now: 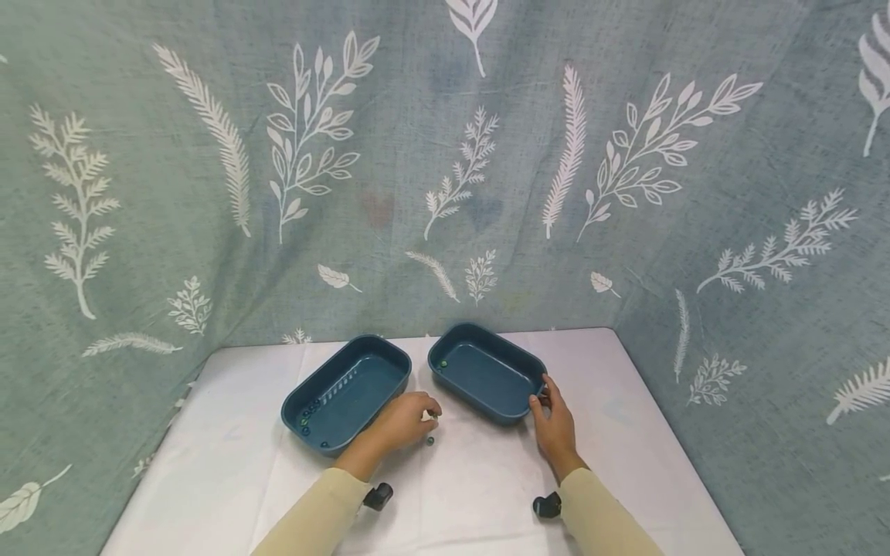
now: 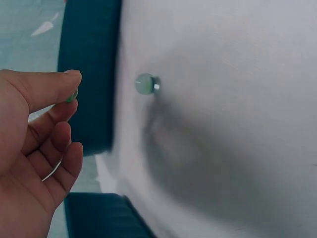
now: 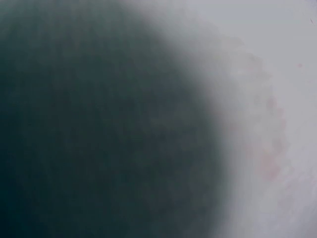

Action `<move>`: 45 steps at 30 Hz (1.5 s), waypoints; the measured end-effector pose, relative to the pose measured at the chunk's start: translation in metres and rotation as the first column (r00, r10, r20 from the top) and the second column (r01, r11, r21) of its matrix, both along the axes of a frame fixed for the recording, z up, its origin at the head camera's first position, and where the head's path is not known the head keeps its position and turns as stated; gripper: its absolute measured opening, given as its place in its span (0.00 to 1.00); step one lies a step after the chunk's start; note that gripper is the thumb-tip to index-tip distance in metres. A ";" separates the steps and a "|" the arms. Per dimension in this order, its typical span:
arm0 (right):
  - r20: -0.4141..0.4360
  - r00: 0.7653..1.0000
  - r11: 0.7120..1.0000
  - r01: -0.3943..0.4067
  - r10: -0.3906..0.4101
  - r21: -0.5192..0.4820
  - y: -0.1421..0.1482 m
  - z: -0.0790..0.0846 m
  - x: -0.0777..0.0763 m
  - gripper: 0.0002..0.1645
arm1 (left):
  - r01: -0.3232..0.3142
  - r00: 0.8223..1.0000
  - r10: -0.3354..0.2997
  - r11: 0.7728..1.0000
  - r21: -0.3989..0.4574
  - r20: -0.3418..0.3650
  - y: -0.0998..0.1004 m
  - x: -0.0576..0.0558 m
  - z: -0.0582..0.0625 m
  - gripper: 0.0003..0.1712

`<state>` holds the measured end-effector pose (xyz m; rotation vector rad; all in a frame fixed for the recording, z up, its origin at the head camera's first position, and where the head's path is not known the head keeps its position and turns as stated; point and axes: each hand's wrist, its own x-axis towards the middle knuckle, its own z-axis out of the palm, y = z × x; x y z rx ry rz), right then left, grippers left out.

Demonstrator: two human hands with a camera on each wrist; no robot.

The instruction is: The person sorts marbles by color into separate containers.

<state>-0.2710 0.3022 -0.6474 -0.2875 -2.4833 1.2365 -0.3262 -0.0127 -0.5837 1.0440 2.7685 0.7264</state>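
Observation:
My left hand [image 1: 402, 423] pinches a green glass marble [image 2: 72, 96] between thumb and forefinger, just above the table. A second green marble [image 1: 430, 441] lies on the white cloth close by; the left wrist view shows this loose marble [image 2: 144, 84] apart from the fingers. My right hand [image 1: 555, 428] grips the near right corner of the right blue tray [image 1: 487, 409], thumb outside and fingers at the rim. Inside that tray one small green marble [image 1: 443, 364] sits at the left end. The right wrist view is a dark blur with no hand visible.
The left blue tray [image 1: 381, 344] stands slanted beside my left forearm, with several marbles [image 1: 310, 409] gathered at its near left end. White cloth [image 1: 480, 494] covers the table. A leaf-patterned grey-green curtain [image 1: 389, 170] hangs behind and at both sides.

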 end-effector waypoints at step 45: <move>-0.042 0.999 0.999 0.012 -0.014 -0.034 0.002 -0.003 -0.002 0.33 | 0.153 0.969 -0.173 0.981 -0.122 -0.176 0.060 -0.060 0.036 0.12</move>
